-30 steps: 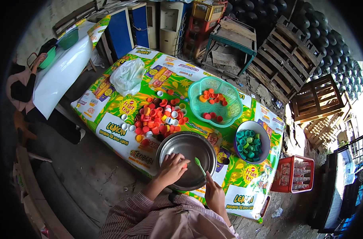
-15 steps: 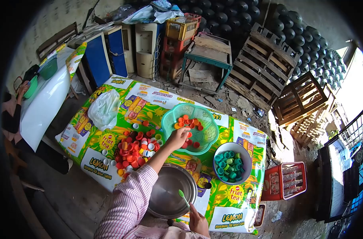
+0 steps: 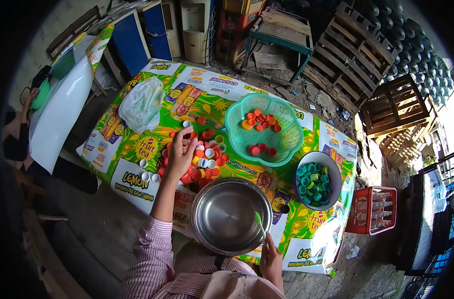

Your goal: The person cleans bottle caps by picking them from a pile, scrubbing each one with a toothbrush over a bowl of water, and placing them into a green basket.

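Observation:
My left hand hovers over or touches the pile of red, orange, white and yellow bottle caps, fingers apart with nothing visible between them. My right hand grips a slender light-green utensil, its tip over the steel bowl. Beyond the bowl, a turquoise basket contains two groups of red and orange caps. Green and teal caps fill part of a white bowl on the right.
A plastic bag lies on the patterned tablecloth. At the far left, another person's hand holds a green container. A red crate of bottles stands right of the table; wooden pallets are behind.
My left hand has moved from the turquoise basket leftward to the cap pile, its fingers now apart. My right hand still holds the utensil. The view has shifted, showing the table higher.

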Motion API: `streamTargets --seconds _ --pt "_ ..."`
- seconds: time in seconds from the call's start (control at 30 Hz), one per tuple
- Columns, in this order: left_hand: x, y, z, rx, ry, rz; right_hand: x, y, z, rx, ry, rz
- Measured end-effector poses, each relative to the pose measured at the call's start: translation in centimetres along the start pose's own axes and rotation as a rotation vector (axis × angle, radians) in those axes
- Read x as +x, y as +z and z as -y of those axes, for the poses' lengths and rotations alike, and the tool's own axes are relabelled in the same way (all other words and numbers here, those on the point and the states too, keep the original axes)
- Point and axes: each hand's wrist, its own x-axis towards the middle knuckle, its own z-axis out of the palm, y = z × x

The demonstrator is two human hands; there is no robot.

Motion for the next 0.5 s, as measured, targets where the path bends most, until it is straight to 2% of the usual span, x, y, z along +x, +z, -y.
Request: streamTargets --seconds 0.07,0.1,0.13,0.2,0.27,0.3,0.33,0.4,0.43,0.47,0.5 --pt "-2.9 -3.3 -0.1 0.191 -0.082 -0.034 0.5 0.0 0.3 0.003 -0.037 0.005" --pt "-4.1 -4.5 0.4 0.280 -0.017 0.004 0.6 0.0 0.7 -0.025 0.021 0.031" --pt "-5.0 -4.9 0.5 0.231 -0.034 0.009 0.7 0.0 1.2 -0.056 0.078 0.053" --pt "-6.2 -5.2 1.5 0.424 0.130 0.058 0.9 0.8 1.2 -0.067 0.018 -0.010" --pt "-6.6 -3.8 1.6 0.442 0.184 0.098 1.1 1.4 0.9 -0.062 -0.131 -0.103" --pt "-6.4 -3.0 0.8 0.488 0.204 0.127 1.1 1.5 1.9 -0.026 -0.054 -0.067" --pt "-6.0 -1.7 1.4 0.411 0.224 0.125 0.9 1.8 2.0 -0.029 -0.064 -0.070" --pt "-5.1 0.7 2.6 0.451 0.278 0.109 0.6 2.5 1.9 -0.072 -0.130 -0.109" --pt "-4.5 1.8 2.6 0.539 0.348 0.128 0.2 2.4 2.7 -0.055 -0.066 -0.071" --pt "-4.1 2.7 2.5 0.628 0.414 0.153 -0.1 2.6 3.0 -0.056 -0.101 -0.098" --pt "-3.8 3.4 2.1 0.624 0.374 0.240 -0.4 2.8 3.0 -0.060 -0.105 -0.101"
